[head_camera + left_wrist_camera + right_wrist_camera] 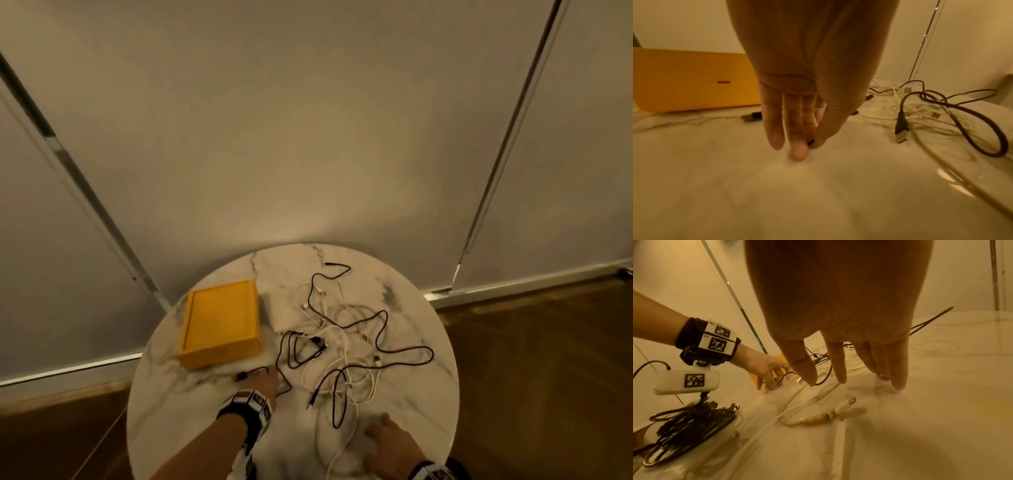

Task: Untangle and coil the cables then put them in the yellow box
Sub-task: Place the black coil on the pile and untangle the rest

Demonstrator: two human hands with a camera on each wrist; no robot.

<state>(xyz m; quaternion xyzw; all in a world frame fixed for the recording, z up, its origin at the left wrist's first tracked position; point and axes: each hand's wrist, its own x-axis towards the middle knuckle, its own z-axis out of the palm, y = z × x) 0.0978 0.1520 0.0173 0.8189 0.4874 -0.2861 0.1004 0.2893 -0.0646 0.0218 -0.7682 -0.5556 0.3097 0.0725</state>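
A yellow box (221, 325) (692, 81) stands open on the left of the round marble table (171, 394). To its right lies a tangle of black and white cables (342, 339) (937, 113). My left hand (270, 378) (810, 143) (774, 379) reaches down just in front of the box and pinches a thin black cable (260, 371) between thumb and fingers. Near the table's front edge my right hand (380, 428) (849, 382) rests with straight fingers on the marble, holding nothing. A white cable (339, 445) with its plug (844, 405) lies beside it.
A black USB plug (901, 131) sticks out of the tangle toward my left hand. A bundle of dark cable (690, 426) lies under my left wrist at the table's near edge. White wall panels stand behind the table, wooden floor (548, 377) on both sides.
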